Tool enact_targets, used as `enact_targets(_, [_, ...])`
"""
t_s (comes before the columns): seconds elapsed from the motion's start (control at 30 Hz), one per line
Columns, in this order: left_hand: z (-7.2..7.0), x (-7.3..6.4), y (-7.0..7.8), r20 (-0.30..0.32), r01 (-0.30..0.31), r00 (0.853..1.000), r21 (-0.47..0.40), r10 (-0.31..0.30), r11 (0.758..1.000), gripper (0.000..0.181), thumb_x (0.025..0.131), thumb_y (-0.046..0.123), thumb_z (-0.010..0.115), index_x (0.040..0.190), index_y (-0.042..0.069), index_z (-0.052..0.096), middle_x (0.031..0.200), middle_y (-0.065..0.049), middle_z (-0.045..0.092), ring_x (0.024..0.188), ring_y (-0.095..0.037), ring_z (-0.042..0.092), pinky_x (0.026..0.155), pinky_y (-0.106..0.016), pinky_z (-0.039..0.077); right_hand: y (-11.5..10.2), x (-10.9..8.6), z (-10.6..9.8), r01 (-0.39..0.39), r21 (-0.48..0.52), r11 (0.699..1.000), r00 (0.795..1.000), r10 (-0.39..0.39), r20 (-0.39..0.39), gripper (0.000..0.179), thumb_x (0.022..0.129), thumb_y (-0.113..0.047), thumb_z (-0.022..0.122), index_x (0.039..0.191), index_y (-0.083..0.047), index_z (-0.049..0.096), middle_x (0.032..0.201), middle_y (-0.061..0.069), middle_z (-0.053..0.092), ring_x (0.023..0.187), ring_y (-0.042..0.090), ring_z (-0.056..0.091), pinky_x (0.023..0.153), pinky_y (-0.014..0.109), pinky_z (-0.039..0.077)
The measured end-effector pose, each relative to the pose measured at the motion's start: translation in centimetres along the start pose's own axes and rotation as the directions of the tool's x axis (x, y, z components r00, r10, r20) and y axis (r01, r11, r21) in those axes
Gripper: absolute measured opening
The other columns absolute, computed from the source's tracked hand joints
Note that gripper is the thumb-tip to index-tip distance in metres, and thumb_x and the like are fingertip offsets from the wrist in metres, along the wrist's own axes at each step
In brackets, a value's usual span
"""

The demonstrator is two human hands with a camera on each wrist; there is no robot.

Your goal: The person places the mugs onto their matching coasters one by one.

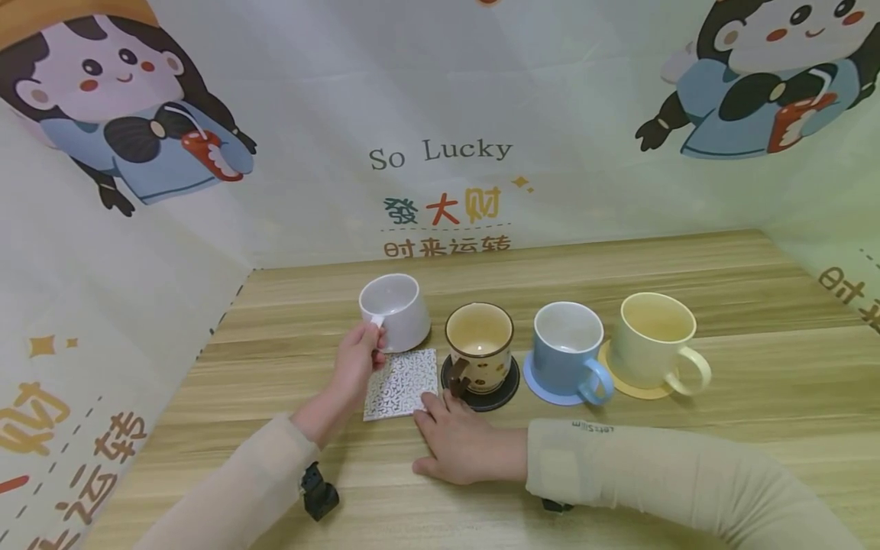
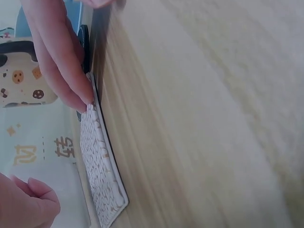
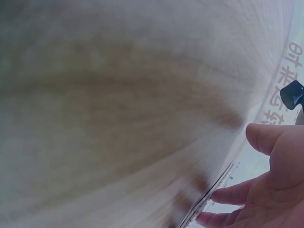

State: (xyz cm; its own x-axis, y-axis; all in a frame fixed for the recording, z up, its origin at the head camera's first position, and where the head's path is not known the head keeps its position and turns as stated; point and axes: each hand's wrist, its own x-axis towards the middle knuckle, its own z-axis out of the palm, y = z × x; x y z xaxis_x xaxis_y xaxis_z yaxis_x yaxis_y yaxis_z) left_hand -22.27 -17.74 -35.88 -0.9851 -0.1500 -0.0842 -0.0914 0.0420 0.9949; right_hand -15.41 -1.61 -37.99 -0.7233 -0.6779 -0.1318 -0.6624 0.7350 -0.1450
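My left hand (image 1: 354, 363) pinches the handle of a white mug (image 1: 407, 321) between thumb and fingers, just behind a square coaster with a speckled white pattern (image 1: 402, 388). With fingers stretched out, my right hand (image 1: 467, 447) touches the near right corner of that coaster. In the left wrist view, its fingertips rest on the edge of the coaster (image 2: 97, 156). Close by the right fingers stands a cream mug with a cookie print and brown handle (image 1: 491, 368), on a round black coaster (image 1: 505, 393).
Farther right, a blue mug (image 1: 560, 359) stands on a round blue coaster (image 1: 538, 387), then a pale yellow mug (image 1: 642, 351) on a round yellow coaster (image 1: 642, 391). A printed white backdrop (image 1: 309, 137) borders the wooden table (image 1: 777, 321) behind and at both sides.
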Motion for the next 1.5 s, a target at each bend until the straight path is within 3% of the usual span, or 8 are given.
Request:
enact_targets(0.5, [-0.6, -2.4, 0.1, 0.04, -0.001, 0.999, -0.049, 0.003, 0.999, 0.022, 0.099, 0.01, 0.03, 0.096, -0.006, 0.045, 0.073, 0.002, 0.04, 0.059, -0.005, 0.037, 0.057, -0.018, 0.035, 0.1, 0.0, 0.0, -0.009, 0.026, 1.0, 1.0, 0.009, 0.008, 0.067, 0.087, -0.048, 0.054, 0.137, -0.005, 0.04, 0.144, 0.016, 0.029, 0.131, 0.041, 0.029, 0.105, 0.046, 0.029])
enact_targets(0.73, [-1.0, -3.4, 0.1, 0.058, -0.015, 0.998, -0.029, 0.016, 0.999, 0.022, 0.1, 0.01, 0.03, 0.095, -0.005, 0.045, 0.074, 0.002, 0.039, 0.061, -0.006, 0.037, 0.059, -0.019, 0.035, 0.2, 0.0, 0.0, -0.004, 0.036, 0.999, 1.0, 0.005, -0.007, 0.067, 0.086, -0.048, 0.055, 0.136, -0.005, 0.04, 0.14, 0.016, 0.031, 0.13, 0.04, 0.03, 0.106, 0.045, 0.028])
enact_targets(1.5, [-1.4, -5.7, -0.3, 0.034, 0.022, 0.999, -0.019, -0.021, 1.0, 0.021, 0.099, 0.011, 0.033, 0.092, -0.003, 0.047, 0.073, 0.002, 0.039, 0.061, -0.006, 0.036, 0.058, -0.019, 0.036, 0.2, -0.2, -0.1, -0.014, 0.038, 0.999, 1.0, 0.013, 0.004, 0.067, 0.086, -0.048, 0.055, 0.136, -0.005, 0.041, 0.142, 0.016, 0.03, 0.13, 0.04, 0.03, 0.108, 0.043, 0.026])
